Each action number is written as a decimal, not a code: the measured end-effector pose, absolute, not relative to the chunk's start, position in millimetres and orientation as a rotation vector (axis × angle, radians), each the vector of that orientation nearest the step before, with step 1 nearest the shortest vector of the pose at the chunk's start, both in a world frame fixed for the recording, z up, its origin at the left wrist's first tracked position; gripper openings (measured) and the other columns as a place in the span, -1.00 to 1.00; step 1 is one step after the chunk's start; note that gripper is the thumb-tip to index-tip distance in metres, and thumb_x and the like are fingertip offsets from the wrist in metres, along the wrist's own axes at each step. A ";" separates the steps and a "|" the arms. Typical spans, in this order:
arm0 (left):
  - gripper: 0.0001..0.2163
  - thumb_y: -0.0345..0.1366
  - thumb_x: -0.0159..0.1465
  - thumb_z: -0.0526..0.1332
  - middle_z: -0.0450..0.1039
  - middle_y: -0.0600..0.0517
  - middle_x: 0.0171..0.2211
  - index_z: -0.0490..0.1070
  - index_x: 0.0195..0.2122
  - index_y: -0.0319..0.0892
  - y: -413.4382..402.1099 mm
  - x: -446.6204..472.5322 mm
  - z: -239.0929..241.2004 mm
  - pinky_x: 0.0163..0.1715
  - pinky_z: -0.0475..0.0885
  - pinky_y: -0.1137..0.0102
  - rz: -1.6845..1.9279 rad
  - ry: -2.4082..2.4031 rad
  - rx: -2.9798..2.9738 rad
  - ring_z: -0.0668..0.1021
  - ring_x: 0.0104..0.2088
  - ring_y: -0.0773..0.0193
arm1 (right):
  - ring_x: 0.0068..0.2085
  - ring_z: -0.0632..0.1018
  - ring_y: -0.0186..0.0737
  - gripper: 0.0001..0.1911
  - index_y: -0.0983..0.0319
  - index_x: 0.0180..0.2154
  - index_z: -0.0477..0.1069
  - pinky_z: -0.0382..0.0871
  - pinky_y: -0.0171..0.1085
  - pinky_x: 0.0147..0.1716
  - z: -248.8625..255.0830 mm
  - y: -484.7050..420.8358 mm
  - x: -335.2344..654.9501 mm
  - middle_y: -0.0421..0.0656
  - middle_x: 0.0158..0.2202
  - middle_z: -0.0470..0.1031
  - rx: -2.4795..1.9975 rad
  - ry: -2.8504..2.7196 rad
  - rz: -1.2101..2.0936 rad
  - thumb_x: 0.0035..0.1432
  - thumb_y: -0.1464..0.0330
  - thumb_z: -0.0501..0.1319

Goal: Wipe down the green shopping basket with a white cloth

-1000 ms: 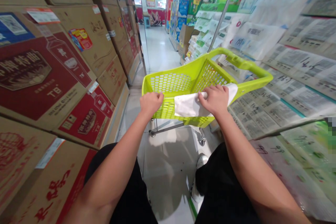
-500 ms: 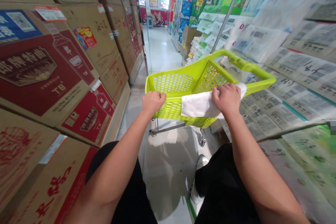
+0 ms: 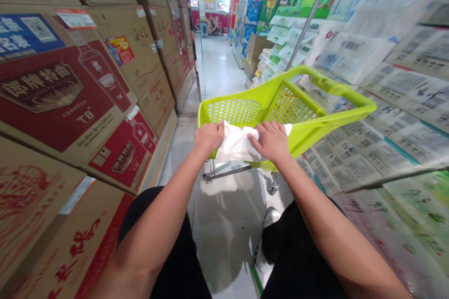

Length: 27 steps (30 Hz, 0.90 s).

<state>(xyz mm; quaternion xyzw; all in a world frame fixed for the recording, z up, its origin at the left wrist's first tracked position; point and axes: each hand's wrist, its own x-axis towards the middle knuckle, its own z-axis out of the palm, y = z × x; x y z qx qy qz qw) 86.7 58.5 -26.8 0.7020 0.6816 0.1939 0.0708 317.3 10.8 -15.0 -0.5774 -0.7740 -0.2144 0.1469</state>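
The white folded cloth [image 3: 235, 145] lies draped over the near rim of the lime-green perforated plastic shopping basket [image 3: 231, 111], between the 2 hands. The right hand [image 3: 270, 140] rests on top of it with fingers loosely spread and laid flat, pressing the cloth against the rim; a white corner shows just past its knuckles. The left hand [image 3: 208, 138] is curled into a closed grip over the same rim, its thumb side touching the cloth's left edge. It may be pinching that edge as well as the rim, but the fist hides this.

The basket sits tilted on a thin metal frame with small castors [image 3: 271, 190], which stands on the pale tiled floor [image 3: 224, 215] of a narrow shop aisle. The person's black-clad legs and 1 light shoe [image 3: 261, 254] show below the arms. Stacked brown cardboard cartons with red printed labels [image 3: 70, 98] line the left side of the aisle. Shelves of pale printed packets [image 3: 396, 98] run close along the right, near the basket's long green handle [image 3: 336, 88].
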 end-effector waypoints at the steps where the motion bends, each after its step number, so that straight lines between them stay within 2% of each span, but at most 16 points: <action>1: -0.31 0.05 0.50 -0.26 0.64 -0.31 -0.10 0.63 -0.15 -0.24 60.1 83.4 -25.9 -0.06 0.46 0.19 0.600 2.027 2.097 0.64 0.00 -0.09 | -0.06 0.36 0.07 -0.49 0.18 -0.18 0.50 0.10 -0.03 0.04 -12.4 12.7 327.2 0.00 -0.20 0.50 -1.691 -2.195 -0.635 0.43 -0.02 -0.04; 5: -0.24 0.09 0.50 -0.34 0.65 -0.31 -0.11 0.63 -0.16 -0.24 63.7 77.0 -25.8 -0.09 0.44 0.23 0.643 1.981 2.062 0.64 0.00 -0.04 | -0.07 0.37 0.07 -0.47 0.18 -0.26 0.51 0.11 -0.01 0.05 -4.2 18.9 366.6 0.01 -0.23 0.50 -1.791 -2.026 -0.725 0.46 0.03 -0.08; 10: -0.32 0.10 0.49 -0.23 0.67 -0.20 -0.11 0.66 -0.14 -0.14 53.6 93.5 -32.9 -0.11 0.42 0.24 0.659 2.083 2.077 0.64 -0.03 -0.02 | 0.01 0.35 0.13 -0.48 0.21 -0.14 0.54 0.05 0.08 0.18 -11.6 15.7 353.6 0.07 -0.12 0.49 -1.799 -1.997 -0.708 0.42 0.00 -0.03; 15: -0.41 0.11 0.45 -0.12 0.69 -0.12 -0.17 0.68 -0.13 -0.07 46.5 102.4 -30.4 -0.19 0.38 0.30 0.676 2.031 2.089 0.64 -0.09 0.05 | 0.04 0.36 0.12 -0.45 0.21 -0.05 0.50 0.03 0.05 0.24 -23.7 6.4 306.6 0.06 -0.07 0.48 -1.680 -2.169 -0.616 0.40 -0.06 -0.02; 20: -0.55 0.02 0.38 0.02 0.65 -0.04 -0.34 0.63 -0.38 -0.08 53.4 90.1 -22.0 -0.35 0.31 0.35 0.579 1.941 2.061 0.61 -0.25 0.11 | -0.03 0.38 0.07 -0.51 0.16 -0.19 0.54 0.06 0.04 0.25 -18.6 14.1 329.6 0.01 -0.19 0.50 -1.736 -2.068 -0.599 0.45 0.05 -0.05; 23: -0.61 -0.06 0.36 0.04 0.65 -0.03 -0.33 0.60 -0.38 -0.09 55.9 86.6 -22.7 -0.36 0.30 0.35 0.575 1.954 2.076 0.61 -0.26 0.13 | -0.06 0.38 0.08 -0.54 0.18 -0.23 0.57 0.10 0.05 0.20 -12.2 23.6 367.4 0.03 -0.20 0.50 -1.788 -1.910 -0.665 0.43 0.11 -0.01; 27: -0.60 -0.09 0.40 0.00 0.67 -0.06 -0.26 0.61 -0.33 -0.08 52.3 93.8 -31.2 -0.31 0.32 0.34 0.630 1.991 2.151 0.63 -0.20 0.11 | -0.08 0.38 0.10 -0.57 0.19 -0.25 0.59 0.11 0.08 0.17 -11.4 28.4 387.1 0.02 -0.21 0.51 -1.791 -1.842 -0.761 0.41 0.16 0.01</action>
